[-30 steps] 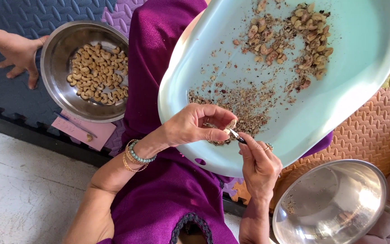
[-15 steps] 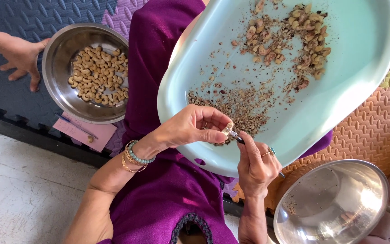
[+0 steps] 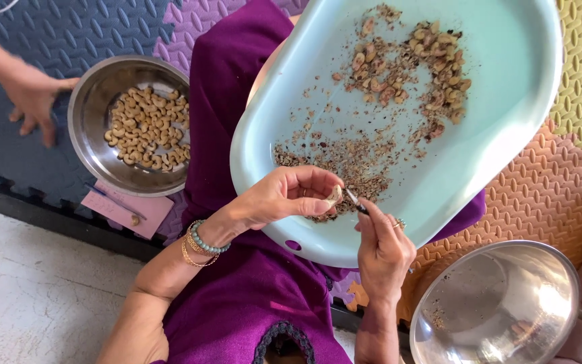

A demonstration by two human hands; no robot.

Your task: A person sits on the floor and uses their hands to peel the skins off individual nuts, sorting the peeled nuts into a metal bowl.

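Grip: left hand (image 3: 284, 195) pinches cashew (image 3: 333, 195) over tray (image 3: 506, 135) | right hand (image 3: 382, 246) pinches small blade (image 3: 354, 200) | risk: blade slipping into fingertip.

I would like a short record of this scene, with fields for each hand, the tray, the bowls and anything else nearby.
left hand: pinches one pale cashew nut over the tray's near edge
right hand: holds a small metal tool, tip close to the nut
tray: pale blue plastic, on the lap; unpeeled cashews and skin scraps
left steel bowl: peeled cashews
right steel bowl: almost empty
other person's hand: on the blue foam mat beside the left bowl
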